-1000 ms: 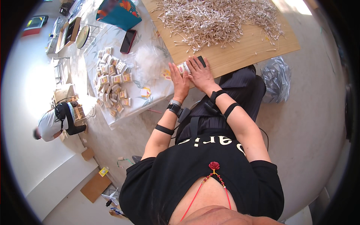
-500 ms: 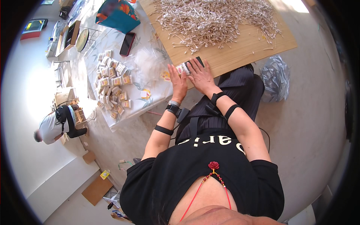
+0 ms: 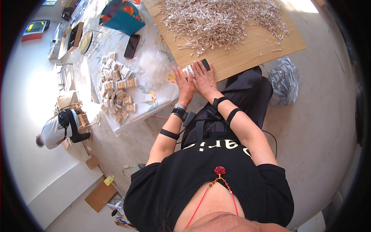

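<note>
At the near edge of the wooden board, a small clear packet of cotton swabs [image 3: 188, 72] with a printed label lies between my hands. My left hand [image 3: 185, 86] has its fingers along the packet's left end and its thumb against the near side, gripping that end. My right hand [image 3: 205, 80] lies over the packet's right part, fingers stretched out and a little apart. Beyond those fingers shows a black flat piece [image 3: 206, 64]; whether it touches the packet is hidden. A large heap of loose cotton swabs [image 3: 216, 27] covers the far part of the board [image 3: 239, 62].
Left of the board, a cloth-covered table [image 3: 133, 110] bears a pile of filled packets [image 3: 116, 87], empty clear bags [image 3: 152, 67], a phone [image 3: 132, 46] and a teal bag [image 3: 123, 17]. A grey plastic bag [image 3: 284, 81] stands right. Another person [image 3: 56, 129] bends at far left.
My right hand has shifted slightly nearer and to the left, its forearm following. The left hand stays almost in place at the packet.
</note>
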`<state>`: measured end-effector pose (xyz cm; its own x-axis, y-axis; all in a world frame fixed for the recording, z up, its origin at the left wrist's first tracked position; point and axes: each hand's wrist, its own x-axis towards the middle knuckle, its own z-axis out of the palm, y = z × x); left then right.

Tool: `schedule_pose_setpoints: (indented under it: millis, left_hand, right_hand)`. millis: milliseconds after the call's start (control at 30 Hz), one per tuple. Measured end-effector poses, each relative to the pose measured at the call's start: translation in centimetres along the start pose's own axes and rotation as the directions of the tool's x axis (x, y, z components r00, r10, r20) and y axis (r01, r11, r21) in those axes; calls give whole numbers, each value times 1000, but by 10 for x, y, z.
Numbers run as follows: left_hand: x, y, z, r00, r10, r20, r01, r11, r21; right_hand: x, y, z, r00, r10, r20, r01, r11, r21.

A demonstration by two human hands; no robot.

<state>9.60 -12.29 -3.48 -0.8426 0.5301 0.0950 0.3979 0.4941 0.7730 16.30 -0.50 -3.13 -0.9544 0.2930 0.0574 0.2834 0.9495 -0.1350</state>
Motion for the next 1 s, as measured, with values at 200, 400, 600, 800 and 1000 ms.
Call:
schedule_pose_setpoints:
  millis: [200,400,600,800,1000]
  left_hand:
    - [2,-1,5,1000,18,-12,-18,999,43]
    - [1,11,5,999,-11,39,-10,860,510]
    - [6,25,-3,985,80,153,-157,782,603]
    - [66,71,21,975,220,16,-205,878,432]
    - [113,67,44,976,217,-24,-178,851,493]
  right_hand:
    - [2,-2,-3,998,8,60,-4,999,-53]
    - [2,22,-10,991,-106,87,106,994,5]
    - [-5,73,-23,974,74,-212,-37,984,175]
    - [-13,98,-29,858,307,-411,-103,888,448]
    - [-7,101,-28,847,350,-401,-112,854,509]
